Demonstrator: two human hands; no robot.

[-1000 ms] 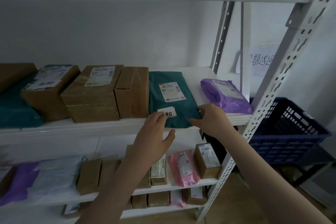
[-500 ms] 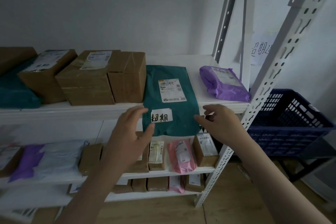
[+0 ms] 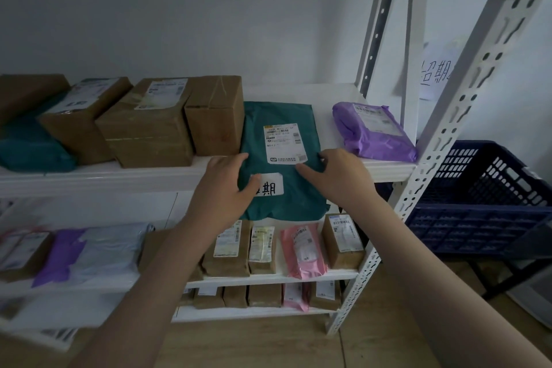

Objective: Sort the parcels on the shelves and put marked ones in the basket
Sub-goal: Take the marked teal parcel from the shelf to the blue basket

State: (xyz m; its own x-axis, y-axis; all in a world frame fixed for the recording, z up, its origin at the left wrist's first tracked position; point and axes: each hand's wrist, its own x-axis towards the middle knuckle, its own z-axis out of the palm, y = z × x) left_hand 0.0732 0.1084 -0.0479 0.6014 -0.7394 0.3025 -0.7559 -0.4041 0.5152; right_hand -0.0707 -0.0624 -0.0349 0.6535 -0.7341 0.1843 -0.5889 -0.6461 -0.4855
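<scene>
While the person leans in at the white shelving, both hands are on the green mailer bag (image 3: 280, 185), which lies on the upper shelf (image 3: 143, 176) with its near end hanging out over the front edge. Left hand (image 3: 222, 188) has the bag's left edge, thumb lying across the front and covering part of the handwritten white tag (image 3: 268, 185) stuck near the bottom; the fingers curl around the side. Right hand (image 3: 337, 176) takes the opposite edge, thumb stretched across the front just under the printed shipping label (image 3: 285, 143), fingers bent at the bag's right side. So it's a two-handed hold, each hand curled round one side of the bag.

Just left of the bag stands a brown carton (image 3: 215, 115), touching or very nearly touching it, with more cartons (image 3: 146, 122) lined up beyond. To the right, apart from the bag, a purple mailer (image 3: 373, 131) lies near the shelf's end. Past the perforated upright (image 3: 448, 128), a dark blue basket (image 3: 484, 197) sits lower down on the right. On the shelf below, small brown parcels (image 3: 263, 248) and a pink pouch (image 3: 303, 251) stand in a row. A paper sign (image 3: 436, 75) with handwriting hangs on the wall behind the upright.
</scene>
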